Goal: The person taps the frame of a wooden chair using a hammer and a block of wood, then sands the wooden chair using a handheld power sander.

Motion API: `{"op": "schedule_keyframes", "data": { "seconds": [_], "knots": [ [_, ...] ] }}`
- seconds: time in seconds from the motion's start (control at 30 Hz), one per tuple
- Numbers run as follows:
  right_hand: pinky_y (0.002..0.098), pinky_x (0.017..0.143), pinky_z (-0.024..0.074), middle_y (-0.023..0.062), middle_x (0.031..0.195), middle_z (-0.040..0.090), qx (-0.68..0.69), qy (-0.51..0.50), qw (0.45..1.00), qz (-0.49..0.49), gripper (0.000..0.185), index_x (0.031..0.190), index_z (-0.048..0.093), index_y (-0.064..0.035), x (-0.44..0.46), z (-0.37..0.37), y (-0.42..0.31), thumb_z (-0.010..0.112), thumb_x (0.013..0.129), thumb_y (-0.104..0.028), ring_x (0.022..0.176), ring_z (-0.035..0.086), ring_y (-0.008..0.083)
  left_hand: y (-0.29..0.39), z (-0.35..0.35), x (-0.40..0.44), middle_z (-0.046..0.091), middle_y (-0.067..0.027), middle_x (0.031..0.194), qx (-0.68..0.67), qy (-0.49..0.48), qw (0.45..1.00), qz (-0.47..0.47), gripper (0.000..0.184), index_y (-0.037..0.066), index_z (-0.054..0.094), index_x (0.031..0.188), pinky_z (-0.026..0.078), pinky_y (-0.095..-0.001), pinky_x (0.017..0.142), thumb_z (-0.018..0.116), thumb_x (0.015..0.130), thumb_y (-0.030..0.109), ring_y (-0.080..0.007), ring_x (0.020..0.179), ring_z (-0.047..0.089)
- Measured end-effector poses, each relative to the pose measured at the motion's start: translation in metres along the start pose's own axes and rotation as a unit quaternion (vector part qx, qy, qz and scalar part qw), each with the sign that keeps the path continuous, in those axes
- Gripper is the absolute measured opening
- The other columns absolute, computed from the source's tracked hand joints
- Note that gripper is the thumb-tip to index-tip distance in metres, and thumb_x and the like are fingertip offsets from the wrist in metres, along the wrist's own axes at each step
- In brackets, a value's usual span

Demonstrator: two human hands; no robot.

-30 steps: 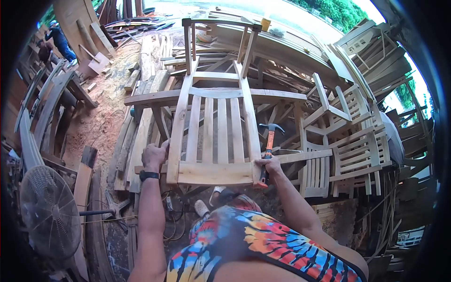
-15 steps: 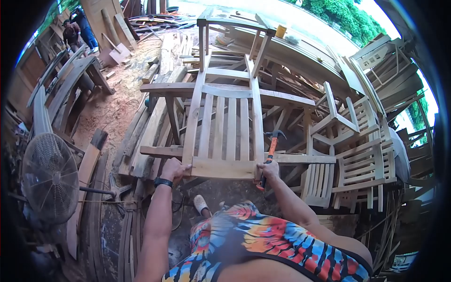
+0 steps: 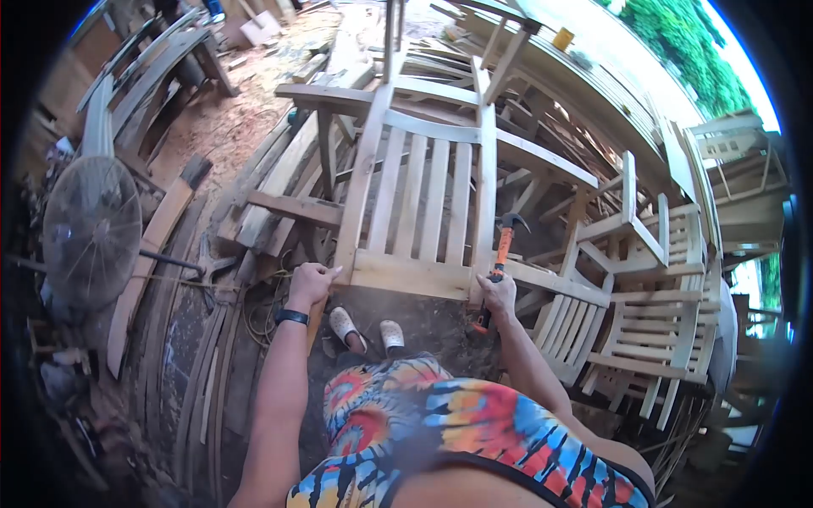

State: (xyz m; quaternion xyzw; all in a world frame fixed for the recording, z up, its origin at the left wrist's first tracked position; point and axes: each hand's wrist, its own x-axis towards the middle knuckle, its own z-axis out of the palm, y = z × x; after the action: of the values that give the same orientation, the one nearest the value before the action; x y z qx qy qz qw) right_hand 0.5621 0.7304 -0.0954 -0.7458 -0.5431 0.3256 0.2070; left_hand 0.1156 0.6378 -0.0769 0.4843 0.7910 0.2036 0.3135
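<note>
A slatted wooden chair frame (image 3: 412, 269) lies across wooden supports in front of me, its legs pointing away. At the near left corner of the frame is my left hand (image 3: 312, 284), fingers curled, with a finger and thumb at the corner. My right hand (image 3: 498, 294) is closed round the handle of a hammer (image 3: 504, 245) with an orange and black grip, and it also touches the near right corner of the frame. The hammer's head points away from me, beside the frame's right rail.
A round fan (image 3: 91, 230) stands at the left, near long planks (image 3: 161, 262). More slatted chairs (image 3: 652, 334) are stacked at the right. A wooden bench (image 3: 165, 72) is at the upper left. Long boards lie behind the frame, with a yellow container (image 3: 563, 38) on them.
The view has tilted down and turned, so the frame sits higher and further right. My left hand has gone from beside the frame to its near left corner. The hammer stays in my right hand.
</note>
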Motion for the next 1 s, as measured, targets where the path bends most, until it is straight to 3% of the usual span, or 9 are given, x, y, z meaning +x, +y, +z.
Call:
{"op": "schedule_keyframes", "data": {
  "seconds": [0.1,0.23,0.3,0.33,0.37,0.53,0.87,0.93,1.0],
  "knots": [
    [0.0438,0.104,0.0461,0.0236,0.129,0.06,-0.028,0.077,0.991,-0.102,0.046,0.108,0.065,0.0058,-0.007,0.004,0.01,0.082,0.08,-0.026,0.122,0.058,0.0392,-0.023,-0.01,-0.038,0.074,-0.0154,0.074,-0.044,0.052,0.996,-0.062,0.048,0.002,0.08,0.086,0.055,-0.0387,0.068,0.077,0.087,0.05,-0.0251,0.069,0.073],
    [0.0404,0.098,0.0495,0.0233,0.123,0.061,0.02,0.045,0.97,-0.239,0.031,0.103,0.065,0.0066,0.033,-0.003,0.04,0.078,0.081,-0.009,0.111,0.06,0.0349,-0.085,-0.028,-0.121,0.076,-0.0071,0.076,-0.126,0.116,0.973,-0.154,0.042,0.008,0.082,0.085,0.056,-0.0336,0.071,0.079,0.086,0.049,-0.0173,0.071,0.072],
    [0.0379,0.088,0.0518,0.0095,0.104,0.053,0.13,0.046,0.935,-0.327,0.059,0.138,0.048,0.0063,0.019,-0.002,0.004,0.073,0.085,-0.004,0.098,0.058,0.0235,-0.112,-0.059,-0.182,0.076,-0.0079,0.078,-0.226,0.121,0.943,-0.21,0.044,0.004,0.08,0.091,0.055,-0.0308,0.071,0.078,0.089,0.047,-0.0164,0.072,0.072],
    [0.0357,0.086,0.0502,0.0079,0.108,0.052,0.058,0.065,0.902,-0.424,0.052,0.132,0.051,0.0042,0.034,0.003,0.001,0.074,0.086,-0.003,0.101,0.056,0.0196,-0.125,-0.071,-0.219,0.076,-0.0107,0.08,-0.353,0.204,0.891,-0.201,0.045,0.001,0.078,0.091,0.056,-0.0342,0.07,0.077,0.091,0.046,-0.0191,0.073,0.073],
    [0.0319,0.07,0.0497,0.0078,0.098,0.059,0.321,-0.04,0.878,-0.353,0.031,0.11,0.061,0.0014,0.012,0.022,-0.019,0.076,0.085,-0.009,0.083,0.061,0.0175,-0.136,-0.082,-0.254,0.076,-0.0135,0.082,-0.459,0.277,0.828,-0.166,0.047,-0.002,0.075,0.09,0.057,-0.0376,0.07,0.075,0.092,0.044,-0.0219,0.073,0.074],
    [0.0324,0.064,0.0439,0.0045,0.086,0.05,0.148,-0.279,0.891,-0.327,0.041,0.127,0.053,-0.004,-0.065,0.088,-0.123,0.071,0.091,-0.011,0.073,0.049,0.0154,-0.154,-0.096,-0.415,0.074,-0.0126,0.104,-0.735,0.366,0.547,-0.164,0.048,0.002,0.069,0.105,0.06,-0.036,0.074,0.075,0.092,0.048,-0.0217,0.079,0.073],
    [0.0333,0.051,0.0323,-0.002,0.062,0.031,-0.158,-0.646,0.652,-0.363,0.064,0.161,0.039,-0.0147,-0.345,0.307,-0.206,0.061,0.101,-0.015,0.053,0.025,0.0113,-0.239,0.087,-0.604,0.075,-0.0101,0.094,-0.791,0.523,0.259,-0.186,0.064,0.002,0.07,0.101,0.059,-0.0385,0.078,0.057,0.097,0.065,-0.0239,0.082,0.072],
    [0.0302,0.054,0.0449,0.0042,0.076,0.06,-0.194,-0.689,0.608,-0.343,0.02,0.089,0.06,-0.0035,-0.425,0.353,-0.203,0.076,0.086,-0.015,0.062,0.058,0.014,-0.248,0.101,-0.629,0.075,-0.0101,0.099,-0.783,0.567,0.194,-0.169,0.066,0.003,0.07,0.108,0.059,-0.04,0.082,0.054,0.098,0.067,-0.0255,0.087,0.072],
    [0.0294,0.045,0.0403,-0.0002,0.061,0.054,-0.197,-0.727,0.549,-0.362,0.022,0.083,0.059,-0.005,-0.5,0.377,-0.201,0.075,0.086,-0.02,0.048,0.052,0.0108,-0.255,0.124,-0.644,0.074,-0.0099,0.101,-0.784,0.597,0.163,-0.055,0.058,0.005,0.07,0.112,0.058,-0.0403,0.084,0.056,0.1,0.06,-0.0254,0.09,0.072]
  ]
}}
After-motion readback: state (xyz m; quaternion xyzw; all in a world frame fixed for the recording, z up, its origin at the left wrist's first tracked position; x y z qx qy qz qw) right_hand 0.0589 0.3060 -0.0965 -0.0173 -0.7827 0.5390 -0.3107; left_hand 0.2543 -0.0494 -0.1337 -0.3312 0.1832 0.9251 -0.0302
